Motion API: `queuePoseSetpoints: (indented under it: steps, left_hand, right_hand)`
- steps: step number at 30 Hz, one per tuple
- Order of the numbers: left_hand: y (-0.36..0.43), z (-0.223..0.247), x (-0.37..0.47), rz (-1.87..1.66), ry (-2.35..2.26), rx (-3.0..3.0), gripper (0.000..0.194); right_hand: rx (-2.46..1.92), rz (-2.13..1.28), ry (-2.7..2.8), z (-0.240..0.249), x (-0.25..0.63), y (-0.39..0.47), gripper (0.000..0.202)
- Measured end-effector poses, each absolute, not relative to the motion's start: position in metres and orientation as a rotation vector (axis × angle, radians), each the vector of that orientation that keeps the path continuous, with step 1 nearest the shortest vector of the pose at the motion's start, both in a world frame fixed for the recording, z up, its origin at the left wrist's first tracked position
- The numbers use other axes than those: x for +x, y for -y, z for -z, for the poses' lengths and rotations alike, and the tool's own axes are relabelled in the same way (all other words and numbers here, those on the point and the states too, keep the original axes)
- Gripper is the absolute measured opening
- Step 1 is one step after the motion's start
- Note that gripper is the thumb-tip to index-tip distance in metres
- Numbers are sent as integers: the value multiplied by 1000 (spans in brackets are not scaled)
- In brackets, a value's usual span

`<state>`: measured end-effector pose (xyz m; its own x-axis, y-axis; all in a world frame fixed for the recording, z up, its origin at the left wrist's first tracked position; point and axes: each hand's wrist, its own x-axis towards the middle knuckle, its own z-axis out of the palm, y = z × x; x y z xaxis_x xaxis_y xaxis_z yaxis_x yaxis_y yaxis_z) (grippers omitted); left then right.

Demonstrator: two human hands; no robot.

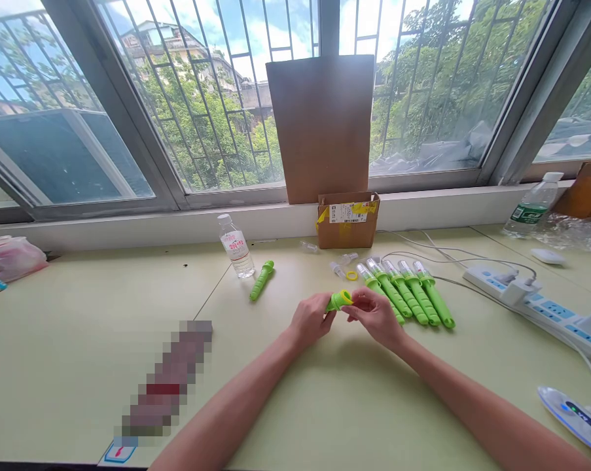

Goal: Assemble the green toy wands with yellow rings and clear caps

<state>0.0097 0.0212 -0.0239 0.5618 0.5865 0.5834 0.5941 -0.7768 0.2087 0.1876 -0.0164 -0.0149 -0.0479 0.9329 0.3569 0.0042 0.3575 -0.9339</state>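
My left hand (313, 320) is closed around a green ribbed plastic tube (335, 302), its open end turned to the right. At that end sits a yellow ring (346, 297), pinched between the fingertips of my right hand (377, 316). Right of my hands, several green handles with clear tips (407, 293) lie side by side. Another green handle (262, 281), without a clear tip, lies to the left by the water bottle. Behind my hands are a loose yellow ring (351, 276) and small clear plastic caps (338, 269).
A water bottle (237, 247) stands at the back left of the table. Behind stands a small cardboard box (348, 230). On the right are a power strip (545, 307) with cables, a white oval device (574, 416) and another bottle (533, 206). A blurred-out object (170, 379) lies front left.
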Motion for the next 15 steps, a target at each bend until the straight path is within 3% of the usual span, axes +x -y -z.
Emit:
queuePoseSetpoints:
  steps: [15]
  left_hand:
    - [-23, 28, 11, 884, 1138, -2693, 15]
  right_hand:
    - [-1094, -713, 1419, 20, 182, 22, 33]
